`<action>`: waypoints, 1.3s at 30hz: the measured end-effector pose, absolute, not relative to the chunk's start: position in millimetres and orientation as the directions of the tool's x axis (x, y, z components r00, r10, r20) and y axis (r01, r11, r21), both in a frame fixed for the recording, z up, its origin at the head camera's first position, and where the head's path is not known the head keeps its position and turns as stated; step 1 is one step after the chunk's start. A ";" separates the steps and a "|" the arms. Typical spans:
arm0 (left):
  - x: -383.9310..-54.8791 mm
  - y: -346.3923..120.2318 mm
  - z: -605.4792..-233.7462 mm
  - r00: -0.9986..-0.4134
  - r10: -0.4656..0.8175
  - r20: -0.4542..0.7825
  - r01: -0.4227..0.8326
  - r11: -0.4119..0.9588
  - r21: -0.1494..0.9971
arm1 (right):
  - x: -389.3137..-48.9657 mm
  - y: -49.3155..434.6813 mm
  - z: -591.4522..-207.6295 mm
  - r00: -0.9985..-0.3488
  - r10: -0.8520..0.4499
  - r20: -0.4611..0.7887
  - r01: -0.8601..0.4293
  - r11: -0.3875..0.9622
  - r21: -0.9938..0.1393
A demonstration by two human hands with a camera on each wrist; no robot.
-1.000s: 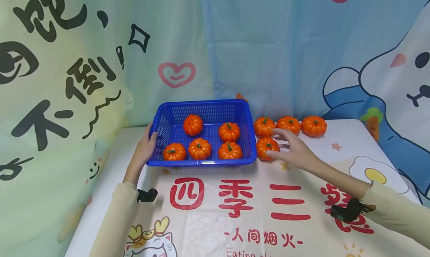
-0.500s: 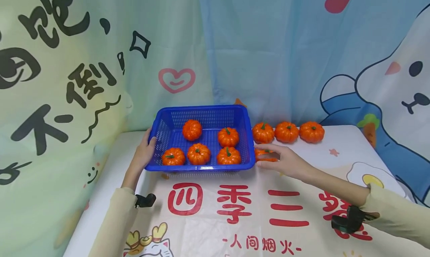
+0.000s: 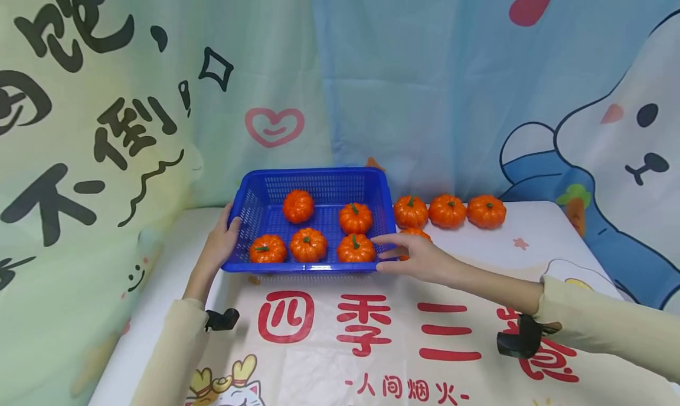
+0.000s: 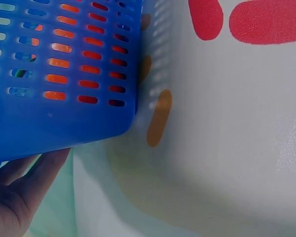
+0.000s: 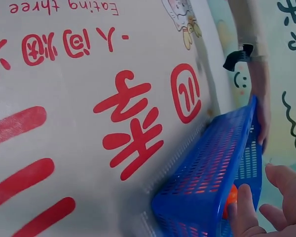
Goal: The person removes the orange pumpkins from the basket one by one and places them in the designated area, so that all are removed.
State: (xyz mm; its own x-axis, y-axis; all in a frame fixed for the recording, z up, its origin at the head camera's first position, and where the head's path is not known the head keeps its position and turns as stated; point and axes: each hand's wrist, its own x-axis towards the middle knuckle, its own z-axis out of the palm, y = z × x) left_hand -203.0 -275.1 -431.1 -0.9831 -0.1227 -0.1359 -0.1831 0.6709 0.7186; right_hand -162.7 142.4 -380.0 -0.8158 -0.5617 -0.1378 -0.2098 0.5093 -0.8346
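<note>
While upright, long axis crosswise, basket (image 3: pixel 319 186): right hand (image 3: pixel 417 261) wide; left hand (image 3: pixel 221 238), grip unclear.

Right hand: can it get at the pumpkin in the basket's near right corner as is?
Looks like yes: the right hand is at that corner of the blue basket, fingertips close to the pumpkin. The top is open, with nothing apparent over the pumpkin.

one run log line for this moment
left hand: touches blue basket; right hand: beside front-right pumpkin; inside: five pumpkins; outside: four pumpkins
</note>
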 end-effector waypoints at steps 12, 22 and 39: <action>-201.5 -274.9 -433.3 -0.981 -0.129 -0.147 -0.195 0.669 0.718 | -202.5 91.1 -372.2 -0.800 -0.577 -0.165 -0.287 0.610 -0.738; -200.6 -273.9 -433.5 -0.980 -0.139 -0.141 -0.198 0.673 0.713 | -245.9 39.1 -376.4 -0.782 -0.580 -0.228 -0.334 0.699 -0.633; -202.0 -273.9 -431.1 -0.981 -0.144 -0.127 -0.191 0.678 0.710 | -355.0 -51.9 -431.8 -0.781 -0.562 -0.273 -0.370 0.769 -0.522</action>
